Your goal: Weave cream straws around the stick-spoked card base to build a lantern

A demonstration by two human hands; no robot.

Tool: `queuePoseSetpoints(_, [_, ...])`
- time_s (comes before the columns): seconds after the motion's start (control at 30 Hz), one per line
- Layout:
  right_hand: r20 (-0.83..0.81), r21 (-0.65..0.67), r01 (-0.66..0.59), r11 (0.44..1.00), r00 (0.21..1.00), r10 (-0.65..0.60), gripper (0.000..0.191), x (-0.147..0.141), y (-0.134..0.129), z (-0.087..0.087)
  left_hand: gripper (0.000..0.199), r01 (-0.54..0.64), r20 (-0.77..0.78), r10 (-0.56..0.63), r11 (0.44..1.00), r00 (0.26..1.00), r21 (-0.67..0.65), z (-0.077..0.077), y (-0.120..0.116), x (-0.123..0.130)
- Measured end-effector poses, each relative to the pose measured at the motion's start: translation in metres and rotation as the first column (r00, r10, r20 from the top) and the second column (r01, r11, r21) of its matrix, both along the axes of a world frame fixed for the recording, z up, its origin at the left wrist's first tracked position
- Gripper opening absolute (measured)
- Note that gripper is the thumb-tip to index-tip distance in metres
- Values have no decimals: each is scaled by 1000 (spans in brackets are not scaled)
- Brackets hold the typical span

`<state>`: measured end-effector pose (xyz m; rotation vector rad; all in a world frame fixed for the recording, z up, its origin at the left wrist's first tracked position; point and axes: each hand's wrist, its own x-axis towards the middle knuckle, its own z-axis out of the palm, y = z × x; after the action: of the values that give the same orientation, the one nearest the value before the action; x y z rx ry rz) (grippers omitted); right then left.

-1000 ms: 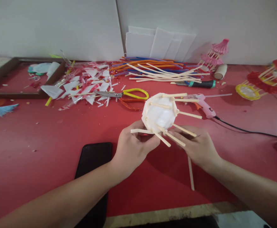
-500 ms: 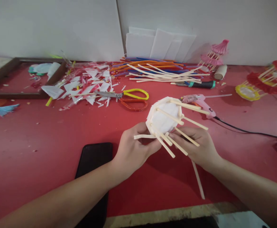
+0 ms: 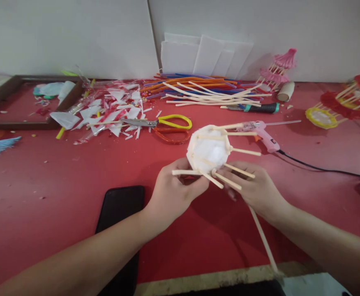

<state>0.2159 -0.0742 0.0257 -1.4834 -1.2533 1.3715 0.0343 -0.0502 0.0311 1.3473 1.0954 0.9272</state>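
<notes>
My left hand (image 3: 176,193) is closed on the near left edge of a small craft model, a white many-sided disc (image 3: 209,154) with several thin wooden sticks (image 3: 244,153) standing out from its rim. A cream pipe cleaner runs along the near edge. One short end (image 3: 184,172) pokes out over my left fingers, and its long tail (image 3: 263,230) hangs from beneath my right hand towards the table's front edge. My right hand (image 3: 254,185) is closed near the disc's lower right, around the pipe cleaner; its fingertips are partly hidden behind the sticks.
Scissors (image 3: 175,122) lie beyond the model, beside a heap of paper scraps (image 3: 115,105). Coloured pipe cleaners (image 3: 192,82), a cutter knife (image 3: 261,107) and a pink glue gun (image 3: 268,137) are farther back. A black phone (image 3: 121,209) lies left; finished-looking stick models (image 3: 321,117) stand right.
The disc has tilted, so its sticks point more to the right than towards me. The pipe cleaner's tail now hangs longer below my right hand, whose fingers have shifted slightly.
</notes>
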Motion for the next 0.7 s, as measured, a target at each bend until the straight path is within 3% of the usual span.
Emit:
queuePoseSetpoints(0.07, [69,140,18,990,997,-28,25,-2,-2,1,8,-27,76,33,996,997,-80,-2,2,1])
queuePoseSetpoints(0.13, [201,349,-16,937,978,-58,14,-4,-4,2,6,-28,174,56,987,983,-161,-6,4,1])
queuePoseSetpoints(0.2, [367,564,-132,815,924,-104,8,-4,-6,3,10,-9,242,62,977,968,-213,-10,5,2])
queuePoseSetpoints(0.27, [498,698,-274,662,850,-172,15,-4,-7,2,11,1,253,60,973,966,-232,-12,5,2])
queuePoseSetpoints(0.3, [541,728,-333,600,815,-205,18,-4,-7,1,12,0,234,57,972,971,-234,-11,4,2])
queuePoseSetpoints(0.37, [603,743,-413,527,755,-258,18,-4,-7,0,13,-11,173,51,974,984,-224,-9,3,2])
queuePoseSetpoints(0.57, [694,712,-536,453,637,-337,19,-1,-6,-1,11,-38,66,48,988,997,-147,-7,2,0])
queuePoseSetpoints(0.7, [725,688,-627,366,616,-306,26,6,0,3,15,13,203,46,960,978,-280,-13,3,0])
